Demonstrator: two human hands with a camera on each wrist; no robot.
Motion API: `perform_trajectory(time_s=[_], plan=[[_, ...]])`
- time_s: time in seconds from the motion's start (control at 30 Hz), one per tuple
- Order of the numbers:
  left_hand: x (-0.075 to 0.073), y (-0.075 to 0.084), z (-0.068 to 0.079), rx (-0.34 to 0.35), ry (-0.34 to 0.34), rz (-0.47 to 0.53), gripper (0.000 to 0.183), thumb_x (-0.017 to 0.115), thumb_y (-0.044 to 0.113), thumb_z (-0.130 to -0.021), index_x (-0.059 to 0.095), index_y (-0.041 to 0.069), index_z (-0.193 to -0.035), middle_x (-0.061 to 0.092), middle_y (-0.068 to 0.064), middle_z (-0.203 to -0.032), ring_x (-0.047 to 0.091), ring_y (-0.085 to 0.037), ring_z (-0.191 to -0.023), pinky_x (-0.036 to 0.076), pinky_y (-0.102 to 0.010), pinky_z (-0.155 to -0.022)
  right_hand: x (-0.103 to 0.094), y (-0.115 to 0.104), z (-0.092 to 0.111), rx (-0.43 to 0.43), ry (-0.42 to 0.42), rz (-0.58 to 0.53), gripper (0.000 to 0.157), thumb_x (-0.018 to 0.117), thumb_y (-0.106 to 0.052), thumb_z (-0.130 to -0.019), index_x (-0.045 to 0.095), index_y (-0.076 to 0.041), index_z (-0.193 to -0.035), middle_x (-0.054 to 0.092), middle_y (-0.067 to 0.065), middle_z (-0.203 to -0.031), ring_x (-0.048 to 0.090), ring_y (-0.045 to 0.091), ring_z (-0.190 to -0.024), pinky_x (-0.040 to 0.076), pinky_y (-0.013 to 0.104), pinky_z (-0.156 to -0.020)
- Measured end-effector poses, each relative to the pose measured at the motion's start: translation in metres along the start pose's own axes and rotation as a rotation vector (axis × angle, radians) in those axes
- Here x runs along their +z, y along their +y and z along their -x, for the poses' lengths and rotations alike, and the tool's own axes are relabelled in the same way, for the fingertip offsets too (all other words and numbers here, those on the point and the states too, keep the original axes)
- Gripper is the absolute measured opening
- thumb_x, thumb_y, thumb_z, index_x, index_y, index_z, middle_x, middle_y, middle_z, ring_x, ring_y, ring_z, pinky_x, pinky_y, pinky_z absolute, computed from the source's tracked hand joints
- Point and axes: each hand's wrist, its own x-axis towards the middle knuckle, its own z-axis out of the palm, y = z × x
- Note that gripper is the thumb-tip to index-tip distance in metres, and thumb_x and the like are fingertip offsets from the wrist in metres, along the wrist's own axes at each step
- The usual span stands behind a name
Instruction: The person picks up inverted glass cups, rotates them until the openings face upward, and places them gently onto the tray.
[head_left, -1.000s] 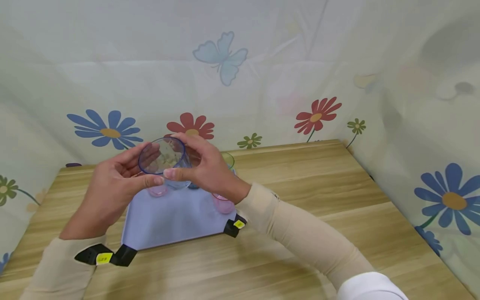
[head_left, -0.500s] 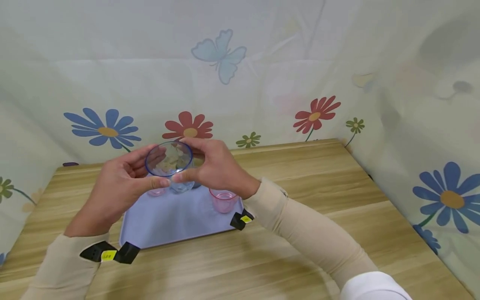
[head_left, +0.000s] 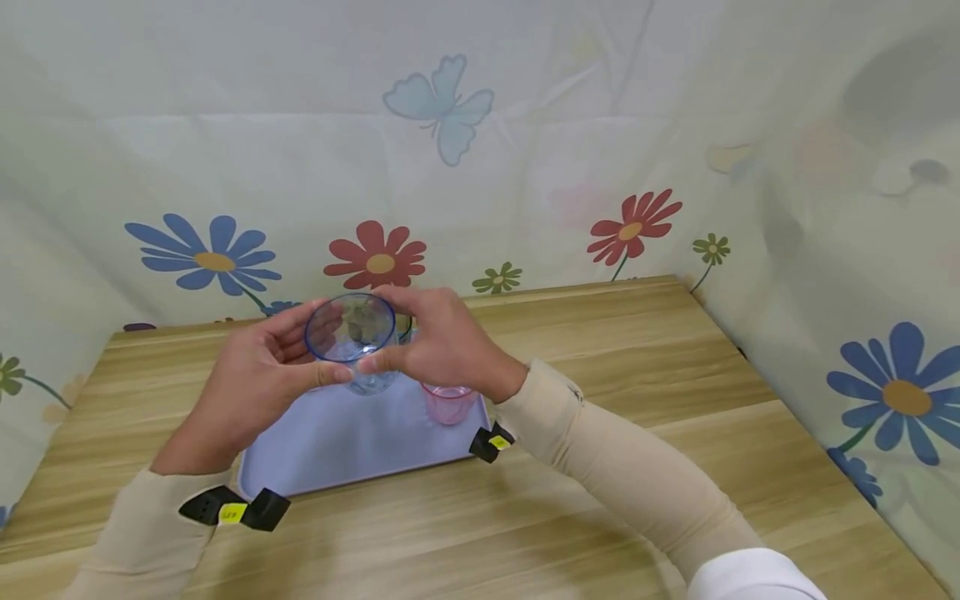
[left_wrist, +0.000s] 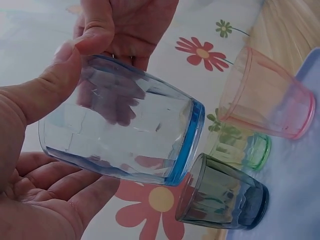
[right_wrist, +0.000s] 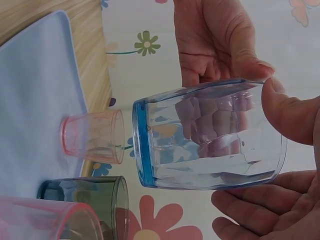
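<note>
A clear blue-tinted drinking glass point(head_left: 350, 327) is held up above the tray between both hands. My left hand point(head_left: 255, 375) grips its left side, thumb near the front of the rim and fingers behind. From the other side my right hand point(head_left: 450, 343) holds it the same way, and the two thumbtips nearly meet. In the left wrist view the thick bright-blue base of the glass point(left_wrist: 125, 120) hangs free of the tray. Below stand a pink glass point(left_wrist: 267, 95), a green glass point(left_wrist: 245, 150) and a dark grey-blue glass point(left_wrist: 225, 192).
A pale lilac tray point(head_left: 330, 450) lies on the wooden table point(head_left: 600, 375) under the hands. Another pink glass point(right_wrist: 92, 136) stands near the tray's edge in the right wrist view. A flower-printed cloth point(head_left: 540, 167) rises behind and beside the table.
Both hands have shifted right and slightly down in the head view, carrying the blue glass with them. The pink glass at the tray's right is less covered by the right hand.
</note>
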Motion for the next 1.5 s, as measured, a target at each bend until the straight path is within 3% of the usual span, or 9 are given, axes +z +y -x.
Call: perform_trajectory(time_s=[0.1, 0.4, 0.63, 1.0, 1.33, 1.5], plan=[[0.001, -0.002, 0.000, -0.009, -0.001, -0.003, 0.087, 0.086, 0.031, -0.088, 0.041, 0.015, -0.161, 0.057, -0.017, -0.153, 0.062, -0.037, -0.134, 0.059, -0.012, -0.085, 0.002, 0.001, 0.001, 0.016, -0.002, 0.010, 0.064, 0.092, -0.032, -0.080, 0.067, -0.008, -0.134, 0.078, 0.001, -0.096, 0.067, 0.008, -0.083, 0.051, 0.020, -0.072], [0.007, -0.006, 0.001, -0.008, -0.002, 0.000, 0.087, 0.086, 0.033, -0.087, 0.042, 0.015, -0.160, 0.057, -0.016, -0.154, 0.062, -0.037, -0.135, 0.059, -0.013, -0.087, 0.005, 0.003, 0.006, 0.078, -0.019, 0.021, 0.077, 0.092, -0.032, -0.080, 0.060, -0.005, -0.145, 0.078, 0.001, -0.099, 0.069, 0.013, -0.087, 0.052, 0.021, -0.072], [0.012, -0.012, 0.002, 0.038, -0.005, 0.021, 0.086, 0.086, 0.026, -0.087, 0.042, 0.010, -0.160, 0.056, -0.016, -0.156, 0.062, -0.036, -0.135, 0.058, -0.012, -0.087, 0.008, 0.007, 0.010, 0.075, -0.025, 0.039, 0.082, 0.091, -0.033, -0.081, 0.057, -0.002, -0.148, 0.078, 0.006, -0.102, 0.070, 0.021, -0.087, 0.050, 0.022, -0.068], [0.020, -0.017, 0.002, 0.062, -0.014, 0.039, 0.087, 0.087, 0.022, -0.086, 0.042, 0.008, -0.159, 0.054, -0.013, -0.158, 0.062, -0.037, -0.135, 0.058, -0.012, -0.089, 0.012, 0.013, 0.014, 0.022, 0.007, 0.072, 0.070, 0.094, -0.033, -0.077, 0.066, -0.004, -0.135, 0.077, 0.003, -0.095, 0.067, 0.016, -0.081, 0.049, 0.022, -0.068], [0.023, -0.023, 0.001, 0.075, -0.027, 0.034, 0.082, 0.086, 0.020, -0.086, 0.046, 0.008, -0.157, 0.056, -0.018, -0.149, 0.065, -0.039, -0.132, 0.059, -0.018, -0.091, 0.016, 0.016, 0.015, 0.043, -0.019, 0.098, 0.072, 0.092, -0.034, -0.079, 0.064, -0.004, -0.138, 0.077, 0.002, -0.095, 0.065, 0.009, -0.078, 0.050, 0.020, -0.064], [0.024, -0.025, -0.001, 0.063, -0.039, 0.042, 0.083, 0.086, 0.021, -0.086, 0.046, 0.009, -0.157, 0.056, -0.019, -0.150, 0.064, -0.038, -0.133, 0.059, -0.020, -0.092, 0.017, 0.018, 0.017, 0.050, -0.031, 0.083, 0.072, 0.091, -0.034, -0.080, 0.063, -0.003, -0.139, 0.074, -0.001, -0.080, 0.064, 0.010, -0.068, 0.047, 0.019, -0.058]])
